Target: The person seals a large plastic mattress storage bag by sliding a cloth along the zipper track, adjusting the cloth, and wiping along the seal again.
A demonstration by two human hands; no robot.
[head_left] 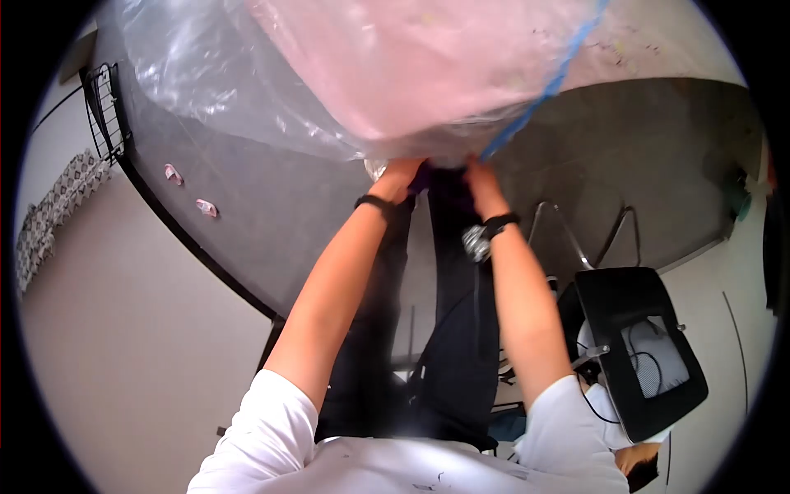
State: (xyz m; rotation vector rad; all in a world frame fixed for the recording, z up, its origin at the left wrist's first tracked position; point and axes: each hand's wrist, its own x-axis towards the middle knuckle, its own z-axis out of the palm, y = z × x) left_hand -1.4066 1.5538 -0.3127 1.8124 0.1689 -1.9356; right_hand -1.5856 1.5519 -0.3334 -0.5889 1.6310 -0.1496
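Observation:
A large clear plastic bag (214,90) with a blue strip (547,95) along its right side fills the top of the view. Inside it shows soft pink bedding (428,66). My left hand (401,175) is closed at the bag's near edge, its fingertips partly hidden by the plastic. Close to the lower end of the blue strip, my right hand (484,183) also grips the edge, fingers partly covered. Dark purple cloth (422,179) shows between the two hands. Black bands are on both wrists, with a shiny silvery piece at the right one.
A black-framed chair (592,354) stands on the right, part of a person (642,469) beside it. Two small pink slippers (206,207) lie on the grey floor (271,206) at left. Beyond them are a black wire rack (104,115) and patterned cloth (58,206).

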